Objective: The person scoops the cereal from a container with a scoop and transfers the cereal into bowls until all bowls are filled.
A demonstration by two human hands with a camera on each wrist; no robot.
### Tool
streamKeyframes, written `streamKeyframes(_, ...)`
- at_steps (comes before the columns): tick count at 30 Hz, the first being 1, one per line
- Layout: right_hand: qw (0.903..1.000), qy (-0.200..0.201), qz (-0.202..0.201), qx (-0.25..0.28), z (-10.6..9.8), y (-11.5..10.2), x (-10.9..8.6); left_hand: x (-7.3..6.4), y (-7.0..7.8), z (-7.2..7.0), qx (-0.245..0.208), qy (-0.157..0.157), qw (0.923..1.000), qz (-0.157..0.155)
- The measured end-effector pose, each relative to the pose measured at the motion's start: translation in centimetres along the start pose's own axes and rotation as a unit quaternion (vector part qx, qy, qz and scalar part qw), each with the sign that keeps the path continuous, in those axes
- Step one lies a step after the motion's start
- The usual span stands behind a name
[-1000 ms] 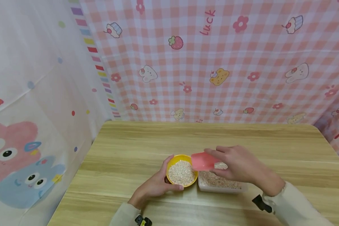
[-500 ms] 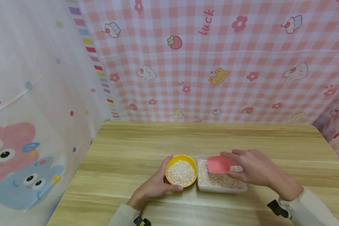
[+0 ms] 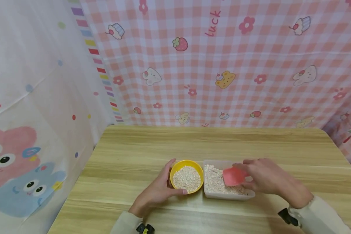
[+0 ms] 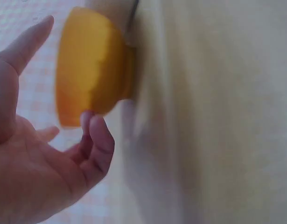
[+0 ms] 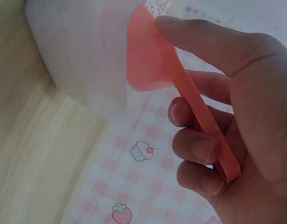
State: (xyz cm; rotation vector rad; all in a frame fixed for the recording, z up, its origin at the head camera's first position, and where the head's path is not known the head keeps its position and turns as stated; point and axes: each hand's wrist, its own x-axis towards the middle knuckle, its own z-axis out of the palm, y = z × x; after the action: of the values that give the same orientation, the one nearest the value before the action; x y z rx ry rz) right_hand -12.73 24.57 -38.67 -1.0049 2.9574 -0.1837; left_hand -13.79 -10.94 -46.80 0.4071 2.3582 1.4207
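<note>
Well, scoop [image 3: 233, 176] (pinkish) — in right hand [image 3: 264, 175].

Pink word "luck" [image 3: 213, 23], on checked cloth [image 3: 266, 48], cut-off letters [image 3: 205, 124] lower down

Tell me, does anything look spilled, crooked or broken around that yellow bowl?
Nothing stands out: the pale flakes lie inside the yellow bowl and the translucent tub, no spill shows on the table, and the pink scoop has no visible damage.
</note>
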Motion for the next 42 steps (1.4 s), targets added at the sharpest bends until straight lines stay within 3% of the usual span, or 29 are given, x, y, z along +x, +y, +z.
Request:
streamKeyframes(7, 0.9999, -0.008, -0.004, 0.013, 0.5, 0.0, 0.1, -0.2, 1.7, -0.6, 0.084, 0.077, 0.9935, 0.014)
streamKeyframes(12, 0.9998, -0.009, -0.011, 0.014, 0.8, 0.1, 0.1, -0.3, 2.9, 0.0, 0.1, 0.115, 0.9868, 0.053)
streamKeyframes(16, 0.9998, -0.009, -0.012, 0.015, 0.9, 0.1, 0.1, -0.1, 3.7, 0.8, 0.1, 0.123, 0.9844, 0.078)
streamKeyframes(23, 0.9996, -0.016, -0.009, 0.023, 1.1, 0.1, 0.0, 0.4, 4.9, 2.2, 0.08, 0.082, 0.9889, 0.094)
streamKeyframes(29, 0.9985, -0.025, -0.003, 0.049, 1.3, 0.2, 0.0, 1.0, 5.5, 3.4, 0.103, 0.046, 0.9887, 0.099)
streamKeyframes(36, 0.9953, -0.035, 0.006, 0.09, 1.6, 0.3, 0.2, 1.6, 5.8, 4.6, 0.131, -0.007, 0.9887, 0.071)
streamKeyframes(42, 0.99, -0.049, 0.013, 0.132, 2.0, 0.3, 0.5, 2.2, 6.0, 5.3, 0.138, -0.038, 0.987, 0.072)
